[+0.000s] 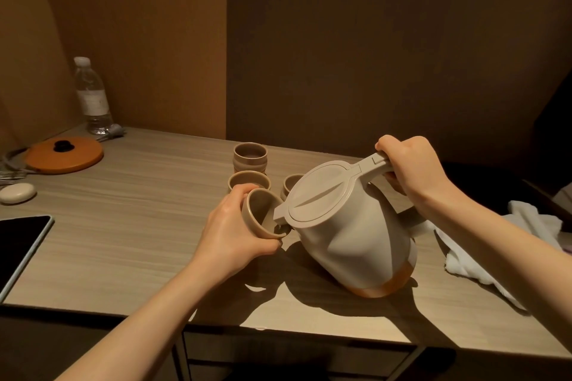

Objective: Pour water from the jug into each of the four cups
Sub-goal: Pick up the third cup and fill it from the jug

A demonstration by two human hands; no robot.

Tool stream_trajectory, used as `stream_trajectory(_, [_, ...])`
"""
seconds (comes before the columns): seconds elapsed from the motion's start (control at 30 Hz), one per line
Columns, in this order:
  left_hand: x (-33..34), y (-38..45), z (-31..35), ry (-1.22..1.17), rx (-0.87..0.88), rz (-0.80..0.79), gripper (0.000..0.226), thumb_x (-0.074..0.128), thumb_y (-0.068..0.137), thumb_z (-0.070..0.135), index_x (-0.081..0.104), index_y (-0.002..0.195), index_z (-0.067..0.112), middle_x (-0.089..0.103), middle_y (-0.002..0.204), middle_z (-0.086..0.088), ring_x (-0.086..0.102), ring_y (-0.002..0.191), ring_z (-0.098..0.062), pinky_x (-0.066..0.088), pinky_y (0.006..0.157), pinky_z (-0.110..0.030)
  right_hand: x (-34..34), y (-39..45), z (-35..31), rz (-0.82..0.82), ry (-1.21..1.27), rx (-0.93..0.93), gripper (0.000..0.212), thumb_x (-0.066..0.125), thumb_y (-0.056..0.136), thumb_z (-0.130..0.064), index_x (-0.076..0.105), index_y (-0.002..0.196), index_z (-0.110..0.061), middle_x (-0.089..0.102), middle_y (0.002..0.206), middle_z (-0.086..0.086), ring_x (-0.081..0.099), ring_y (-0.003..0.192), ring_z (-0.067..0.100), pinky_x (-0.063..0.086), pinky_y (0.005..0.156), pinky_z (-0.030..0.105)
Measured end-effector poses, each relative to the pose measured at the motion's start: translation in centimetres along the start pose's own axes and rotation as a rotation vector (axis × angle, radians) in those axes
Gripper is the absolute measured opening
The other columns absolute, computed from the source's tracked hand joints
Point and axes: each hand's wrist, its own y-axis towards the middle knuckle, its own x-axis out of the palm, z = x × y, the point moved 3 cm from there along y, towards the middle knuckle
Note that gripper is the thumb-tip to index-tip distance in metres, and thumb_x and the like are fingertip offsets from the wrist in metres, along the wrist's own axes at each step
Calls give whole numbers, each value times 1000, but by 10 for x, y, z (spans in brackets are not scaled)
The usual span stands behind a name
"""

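A beige lidded jug [349, 226] with an orange base is tipped to the left, its spout over a tan cup [258, 213]. My right hand [411, 167] grips the jug's handle. My left hand [232, 235] holds that cup tilted toward the spout, just above the table. Behind them stand three more cups: one at the back [250, 155] that seems stacked on another, one in the middle [247, 180], and one [291, 183] partly hidden by the jug. I cannot see any water flowing.
On the wooden table [130, 226], an orange lid [63, 154], a plastic water bottle [92, 96] and a pale oval object [17, 193] lie at the left. A dark tablet [20, 244] sits at the left edge. A white cloth [483, 260] lies at the right.
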Motion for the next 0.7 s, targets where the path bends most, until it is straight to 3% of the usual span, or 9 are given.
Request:
stream_trajectory(0.43, [2,-1,-2,-5,-1,7,94,92,51,26,43,131,31,52,121,13,46,109,-5,40,85,-22,2,1,-2,-3,8,13,60,49,90,-24,45,30,-18,42,34,-5,42,46,17,33,54,30])
stream_trajectory(0.7, [2,0,-4,7,-12,13,91,92,51,28,47,130,29,54,126,8,48,111,-8,43,90,-26,2,0,-5,-3,-16,-8,53,49,91,-23,45,39,-13,44,38,-1,42,46,16,34,53,29])
